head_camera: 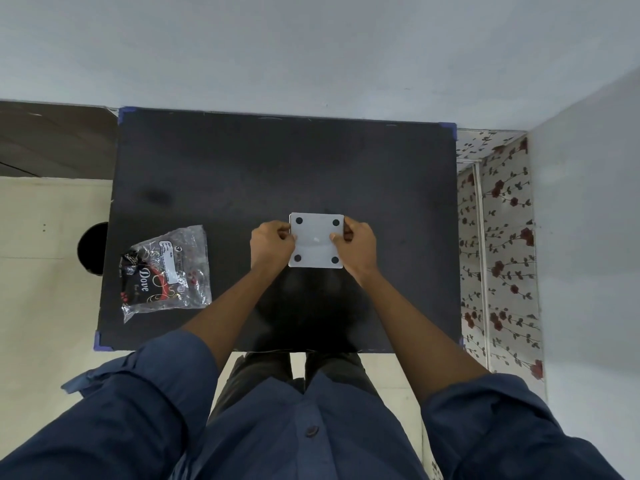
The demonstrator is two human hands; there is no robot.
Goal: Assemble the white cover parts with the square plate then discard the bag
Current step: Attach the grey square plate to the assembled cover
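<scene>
A white square plate (316, 241) with a dark round hole near each corner is held over the middle of the black table (242, 168). My left hand (272, 245) grips its left edge. My right hand (356, 245) grips its right edge, thumb on the top face. A crinkled clear plastic bag (166, 271) with a white label and a dark "Dove" wrapper inside lies flat on the table's left side, apart from both hands. No separate white cover parts show; the hands may hide them.
A black round bin (91, 249) stands on the floor just left of the table. A floral curtain (498, 237) hangs at the right side. The grey wall runs behind the table's far edge.
</scene>
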